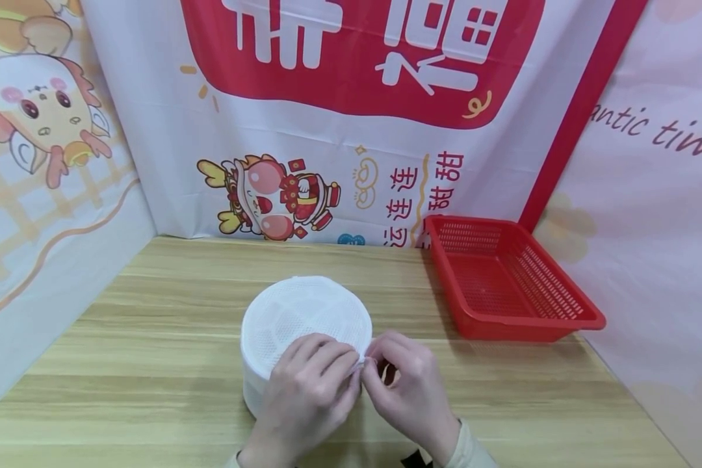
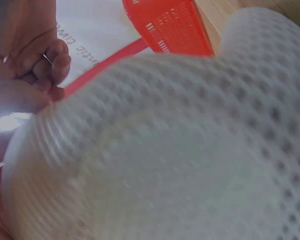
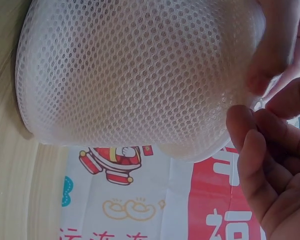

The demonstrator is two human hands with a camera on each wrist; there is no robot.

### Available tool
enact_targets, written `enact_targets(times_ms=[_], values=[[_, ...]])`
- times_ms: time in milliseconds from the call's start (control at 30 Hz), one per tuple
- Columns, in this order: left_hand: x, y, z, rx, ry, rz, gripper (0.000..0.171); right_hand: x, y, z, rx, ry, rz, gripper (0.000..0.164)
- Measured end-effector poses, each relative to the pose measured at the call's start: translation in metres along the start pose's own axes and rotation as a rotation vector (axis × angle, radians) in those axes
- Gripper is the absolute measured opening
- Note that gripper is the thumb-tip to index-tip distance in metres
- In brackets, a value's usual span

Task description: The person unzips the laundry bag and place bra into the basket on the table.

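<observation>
A round white mesh laundry bag [image 1: 307, 302] stands upright on the table, its flat mesh top facing up. My left hand [image 1: 312, 387] lies over the near right part of the top and grips the rim with curled fingers. Right beside it, my right hand [image 1: 406, 383] pinches a small white bit at the edge of the rim between thumb and forefinger; the fingertips largely hide it. In the right wrist view the honeycomb side wall of the bag [image 3: 125, 75] shows close up, with both hands' fingertips nearly meeting at its rim. The left wrist view is filled mostly by blurred mesh.
A red plastic basket [image 1: 526, 322] with perforated sides sits at the back right of the wood-grain table [image 1: 152, 312]. Printed cloth hangs [image 1: 169, 162] close behind and along both sides. A small black piece [image 1: 415, 460] shows near my right wrist.
</observation>
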State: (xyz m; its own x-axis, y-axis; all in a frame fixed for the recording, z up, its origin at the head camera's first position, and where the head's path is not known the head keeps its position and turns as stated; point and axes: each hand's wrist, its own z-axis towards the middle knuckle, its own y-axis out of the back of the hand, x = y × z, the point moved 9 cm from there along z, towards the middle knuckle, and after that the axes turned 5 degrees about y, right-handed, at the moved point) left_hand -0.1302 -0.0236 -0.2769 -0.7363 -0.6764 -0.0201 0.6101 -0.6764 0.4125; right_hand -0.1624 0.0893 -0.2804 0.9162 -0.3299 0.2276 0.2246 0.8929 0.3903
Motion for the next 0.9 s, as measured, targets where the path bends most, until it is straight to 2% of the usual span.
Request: enact_targets(times_ms=[167,400,900], values=[[-0.0010,-0.0013,-0.0001,0.025,0.012,0.020,0.025,0.0008,-0.0009,-0.0009,0.001,0.008,0.009,0.021],[-0.0014,0.0039,0.0010,-0.039,0.009,-0.005,0.024,-0.0006,0.0002,-0.0006,0.005,-0.020,-0.038,0.020],[-0.0011,0.0053,0.0019,-0.059,0.008,-0.021,0.027,-0.0062,0.0027,-0.0010,-0.006,-0.060,-0.069,0.017]])
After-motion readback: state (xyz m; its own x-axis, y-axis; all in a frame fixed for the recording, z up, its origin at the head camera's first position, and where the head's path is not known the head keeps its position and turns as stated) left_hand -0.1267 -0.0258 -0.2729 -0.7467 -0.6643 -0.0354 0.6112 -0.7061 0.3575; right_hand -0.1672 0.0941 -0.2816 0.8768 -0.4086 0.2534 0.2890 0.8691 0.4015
